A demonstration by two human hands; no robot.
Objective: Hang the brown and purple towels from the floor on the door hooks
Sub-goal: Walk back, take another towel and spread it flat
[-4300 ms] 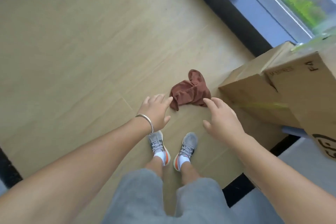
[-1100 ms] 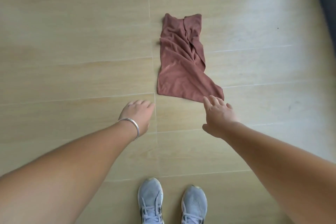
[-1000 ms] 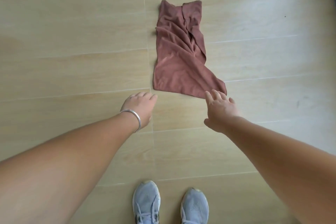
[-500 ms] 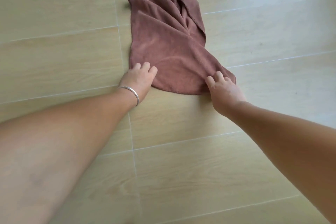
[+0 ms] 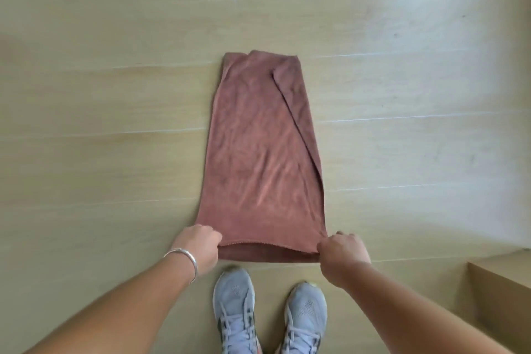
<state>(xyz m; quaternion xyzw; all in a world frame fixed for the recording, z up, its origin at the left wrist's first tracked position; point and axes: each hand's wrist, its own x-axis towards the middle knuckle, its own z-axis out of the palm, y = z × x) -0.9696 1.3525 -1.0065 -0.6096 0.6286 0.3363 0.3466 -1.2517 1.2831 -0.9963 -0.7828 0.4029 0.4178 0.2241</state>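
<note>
The brown towel (image 5: 258, 158) is stretched out lengthwise over the pale wooden floor, its far end lying flat and its near edge lifted. My left hand (image 5: 198, 244), with a silver bangle on the wrist, pinches the near left corner. My right hand (image 5: 342, 250) pinches the near right corner. The right side of the towel is folded over itself in a long diagonal flap. No purple towel, door or hooks appear in this view.
My two grey sneakers (image 5: 270, 313) stand just below the towel's near edge. A corner of a cardboard box (image 5: 500, 282) shows at the lower right. Pale floor planks (image 5: 115, 95) surround the towel on all sides.
Both hands went from resting open on the towel's near corners to gripping them. The towel has been pulled toward my feet and is now smoother and straighter. The view has risen.
</note>
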